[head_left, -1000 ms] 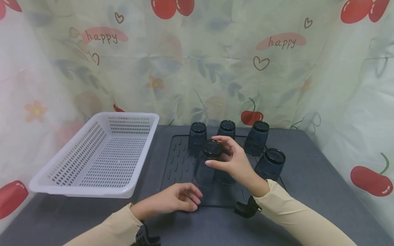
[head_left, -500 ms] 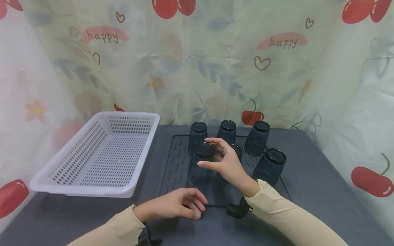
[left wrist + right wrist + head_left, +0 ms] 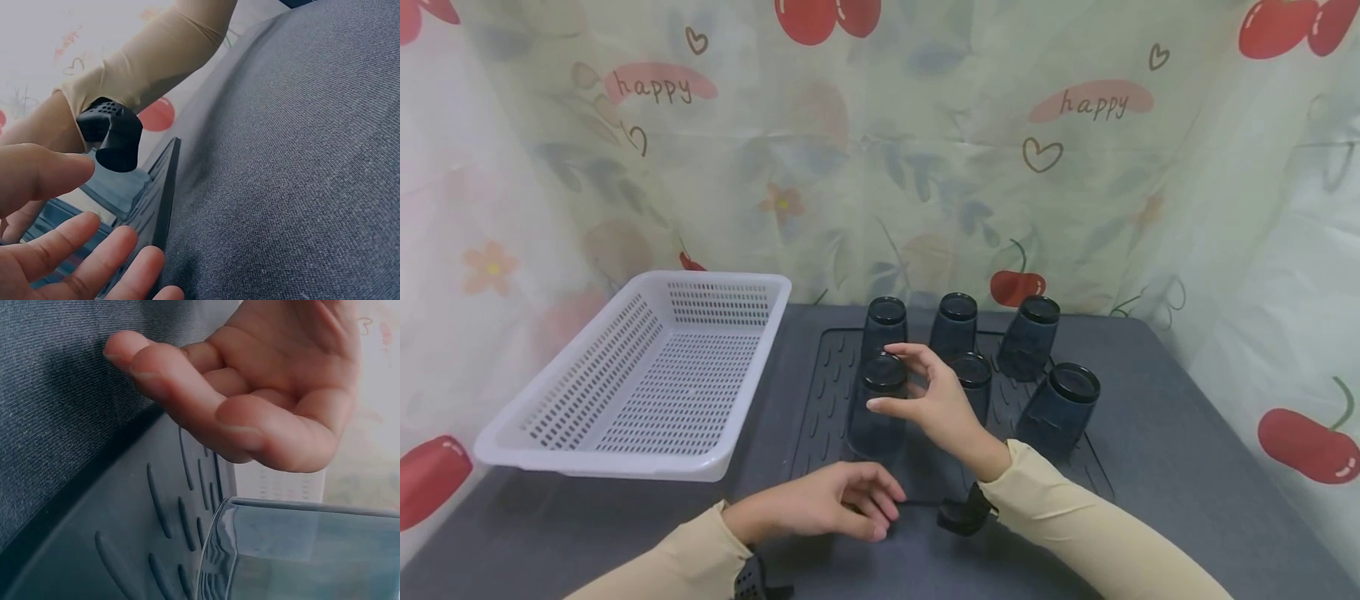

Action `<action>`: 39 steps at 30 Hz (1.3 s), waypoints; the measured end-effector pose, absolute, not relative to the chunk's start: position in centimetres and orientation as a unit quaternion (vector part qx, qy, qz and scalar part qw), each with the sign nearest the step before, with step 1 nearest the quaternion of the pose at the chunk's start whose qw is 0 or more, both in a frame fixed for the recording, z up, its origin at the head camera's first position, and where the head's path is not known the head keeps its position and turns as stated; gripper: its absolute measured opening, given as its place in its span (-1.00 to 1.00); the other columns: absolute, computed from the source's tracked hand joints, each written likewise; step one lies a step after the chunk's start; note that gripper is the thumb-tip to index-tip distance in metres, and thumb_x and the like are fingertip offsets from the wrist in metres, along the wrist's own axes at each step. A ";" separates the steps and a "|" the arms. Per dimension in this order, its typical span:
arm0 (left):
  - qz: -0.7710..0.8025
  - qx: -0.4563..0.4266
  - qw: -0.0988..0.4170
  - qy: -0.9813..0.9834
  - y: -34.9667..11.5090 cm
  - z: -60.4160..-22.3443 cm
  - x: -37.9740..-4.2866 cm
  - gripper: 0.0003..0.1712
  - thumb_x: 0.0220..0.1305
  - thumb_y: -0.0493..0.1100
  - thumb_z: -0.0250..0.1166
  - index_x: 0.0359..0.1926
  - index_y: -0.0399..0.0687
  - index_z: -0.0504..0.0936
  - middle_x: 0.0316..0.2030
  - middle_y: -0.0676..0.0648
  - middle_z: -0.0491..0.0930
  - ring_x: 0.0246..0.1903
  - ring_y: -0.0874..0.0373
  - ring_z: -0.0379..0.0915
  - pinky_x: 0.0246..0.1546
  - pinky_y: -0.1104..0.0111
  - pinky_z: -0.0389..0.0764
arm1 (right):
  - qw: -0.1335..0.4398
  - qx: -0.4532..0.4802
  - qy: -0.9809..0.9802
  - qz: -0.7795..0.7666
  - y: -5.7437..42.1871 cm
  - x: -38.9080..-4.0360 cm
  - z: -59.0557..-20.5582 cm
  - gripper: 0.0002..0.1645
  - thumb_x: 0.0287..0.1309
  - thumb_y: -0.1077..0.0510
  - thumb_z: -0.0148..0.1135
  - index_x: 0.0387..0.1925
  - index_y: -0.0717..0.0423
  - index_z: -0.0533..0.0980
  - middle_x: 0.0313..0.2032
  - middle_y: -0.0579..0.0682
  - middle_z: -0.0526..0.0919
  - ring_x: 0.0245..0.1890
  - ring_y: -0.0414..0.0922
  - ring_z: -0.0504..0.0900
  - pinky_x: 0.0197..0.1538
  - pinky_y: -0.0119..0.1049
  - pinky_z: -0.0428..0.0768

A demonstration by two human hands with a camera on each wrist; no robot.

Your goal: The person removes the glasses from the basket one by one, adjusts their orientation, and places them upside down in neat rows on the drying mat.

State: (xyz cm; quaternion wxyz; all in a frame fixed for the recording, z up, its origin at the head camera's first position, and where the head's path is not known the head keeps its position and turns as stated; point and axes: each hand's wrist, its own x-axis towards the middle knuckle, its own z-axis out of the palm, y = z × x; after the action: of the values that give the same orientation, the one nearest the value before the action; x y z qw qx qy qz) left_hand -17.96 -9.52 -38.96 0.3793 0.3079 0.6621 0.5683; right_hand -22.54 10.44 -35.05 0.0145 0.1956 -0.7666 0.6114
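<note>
My right hand [image 3: 943,408] holds an upside-down dark tinted glass [image 3: 874,427] near its upturned base, thumb at the front and a finger behind. The glass is at the front left of a black drying mat [image 3: 829,392]; its rim [image 3: 215,550] shows in the right wrist view. Whether that rim touches the mat I cannot tell. My left hand [image 3: 827,500] hovers at the mat's front edge, fingers loosely bent, holding nothing. Its fingers [image 3: 103,253] are spread apart in the left wrist view. Another glass [image 3: 973,379] stands just right of the held one, partly hidden by my right hand.
Behind stand three more upturned glasses: one left [image 3: 886,321], one middle [image 3: 957,325], one right [image 3: 1030,337]. Another [image 3: 1060,412] leans at the mat's right edge. A white perforated basket [image 3: 718,462] sits to the left on the grey cloth [image 3: 1187,467]. A patterned curtain [image 3: 865,192] encloses the table.
My right hand has moved left with the glass, and the neighbouring glass has come into fuller view. My left hand has shifted slightly right and toward me.
</note>
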 end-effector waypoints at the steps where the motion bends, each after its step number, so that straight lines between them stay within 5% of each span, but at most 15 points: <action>1: 0.568 0.309 0.378 0.662 -9.5 -39.0 -17.9 -0.54 0.28 -0.31 0.24 0.16 -0.41 0.40 0.00 -0.35 0.54 -0.04 -0.01 0.57 -0.04 0.41 0.60 | 0.013 0.196 -0.767 0.611 10.4 -22.6 -35.2 -0.19 -0.07 0.20 0.52 0.24 0.00 0.38 0.27 -0.05 0.41 0.33 -0.08 0.36 0.32 0.06 0.37; 7: 0.569 0.311 0.372 0.665 -9.6 -39.1 -17.9 -0.53 0.26 -0.32 0.26 0.15 -0.43 0.41 -0.01 -0.35 0.54 -0.08 0.09 0.58 -0.06 0.44 0.60 | 0.010 0.198 -0.763 0.616 9.9 -23.2 -35.7 -0.19 -0.08 0.23 0.51 0.25 0.06 0.37 0.24 -0.04 0.43 0.30 -0.09 0.39 0.31 0.03 0.39; 15: 0.572 0.304 0.379 0.660 -9.6 -39.1 -18.0 -0.55 0.27 -0.32 0.24 0.16 -0.38 0.42 -0.02 -0.29 0.56 -0.01 -0.09 0.56 -0.04 0.39 0.61 | 0.006 0.193 -0.764 0.616 9.5 -23.6 -36.1 -0.20 -0.08 0.22 0.52 0.24 0.03 0.38 0.22 -0.03 0.45 0.26 -0.09 0.43 0.31 0.00 0.41; 39: 0.572 0.303 0.380 0.661 -9.8 -39.2 -18.2 -0.54 0.28 -0.32 0.23 0.17 -0.40 0.40 0.01 -0.36 0.54 0.02 -0.16 0.54 -0.03 0.37 0.61 | 0.004 0.182 -0.767 0.615 9.1 -23.9 -36.8 -0.16 -0.09 0.23 0.52 0.26 0.14 0.36 0.23 -0.01 0.46 0.25 -0.08 0.44 0.29 -0.06 0.44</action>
State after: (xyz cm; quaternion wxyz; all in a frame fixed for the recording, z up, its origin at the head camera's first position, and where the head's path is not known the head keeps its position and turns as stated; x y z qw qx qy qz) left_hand -18.18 -9.78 -39.22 0.3799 0.3029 0.6607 0.5722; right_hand -23.88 9.09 -36.84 0.0041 0.1824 -0.7671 0.6150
